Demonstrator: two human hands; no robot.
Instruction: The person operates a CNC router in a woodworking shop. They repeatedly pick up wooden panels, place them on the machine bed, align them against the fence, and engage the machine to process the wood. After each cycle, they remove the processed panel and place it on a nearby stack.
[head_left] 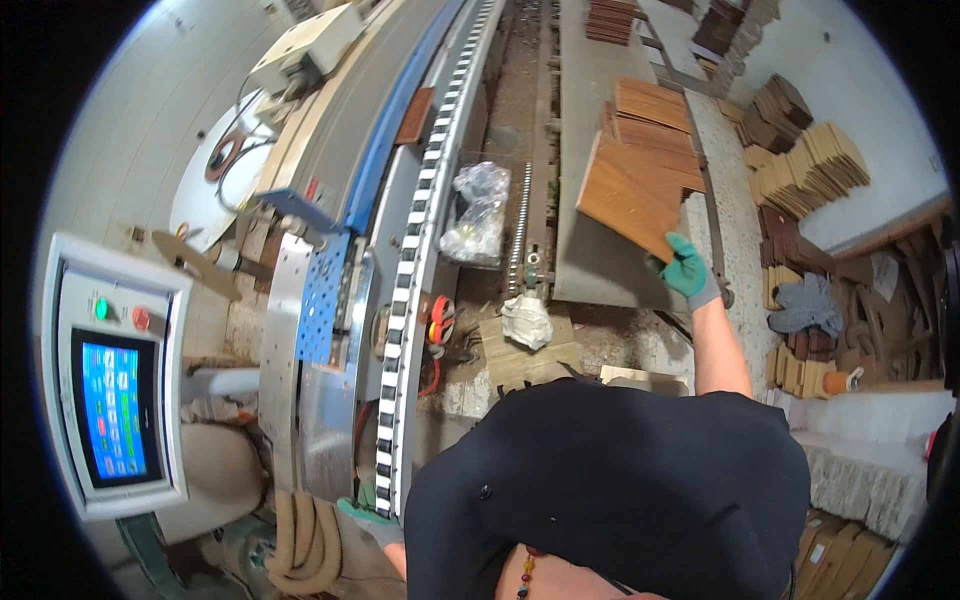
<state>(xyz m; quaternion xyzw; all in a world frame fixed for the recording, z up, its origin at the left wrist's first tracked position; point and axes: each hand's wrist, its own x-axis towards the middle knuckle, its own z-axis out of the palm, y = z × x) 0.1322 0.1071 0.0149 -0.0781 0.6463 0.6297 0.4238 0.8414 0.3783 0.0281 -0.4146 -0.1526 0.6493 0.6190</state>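
My right hand [690, 272], in a green-and-grey glove, is closed on the near corner of a brown wooden panel [628, 197]. The panel is tilted and lies over part of a stack of similar panels [655, 135] on a grey table [610, 270]. Down at the lower left, my left hand [372, 518], gloved the same way, is beside the near end of a black-and-white conveyor track [403, 310]. Its fingers look spread, with nothing visible in them. Farther along the machine, another brown panel [414, 116] lies beside the track.
A control box with a lit screen [112, 410] stands at the left. Clear plastic wrap [478, 210] fills a tray between machine and table. A crumpled white bag [526, 322] sits near the table's front. Stacked boards [812, 165] line the right wall; coiled hose [300, 550] hangs lower left.
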